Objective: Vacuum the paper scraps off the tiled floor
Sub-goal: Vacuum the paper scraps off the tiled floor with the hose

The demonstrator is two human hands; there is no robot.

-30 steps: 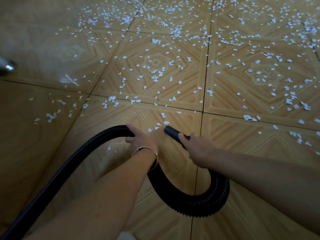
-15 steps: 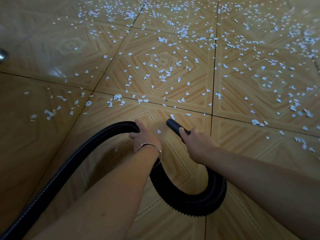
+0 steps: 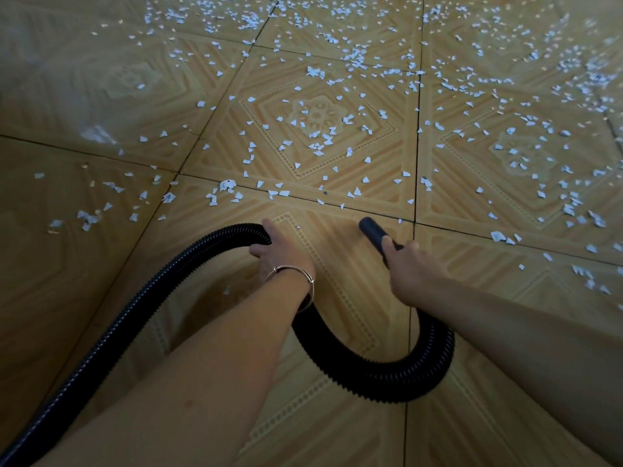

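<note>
Presently catalogued, one head view looking down on a tiled floor [image 3: 101,298].

Right hand [image 3: 413,271]: one. Forearm enters from the lower right edge and reaches forward and left. Fingers closed around the smooth black nozzle [image 3: 372,232], thumb laid along its upper side. The nozzle mouth points forward and left, low over the floor, just short of a dark grout line; whether the mouth touches the tile cannot be told.

Left hand [image 3: 281,254]: one. Forearm enters from the bottom edge and runs up the middle of the view. Fingers curled over the ribbed black hose [image 3: 371,375], gripping it where it crests; the palm side is hidden. Wrist carries one thin metal bangle [image 3: 296,276].

Hose: one. From the lower left corner it climbs to the left hand, passes beneath the left wrist, loops down and to the right in a U, then rises to the right hand and nozzle.

Paper scraps [image 3: 317,136]: white and pale, small, angular, far too many to count. Thickest toward the top and right of the view, thinner on the left. Bare tile lies just around the two hands, save one scrap beside the left forearm. Nearest scraps to the nozzle lie just beyond the grout line.

Tiles: tan, diamond-patterned, two with a clear floral centre.
</note>
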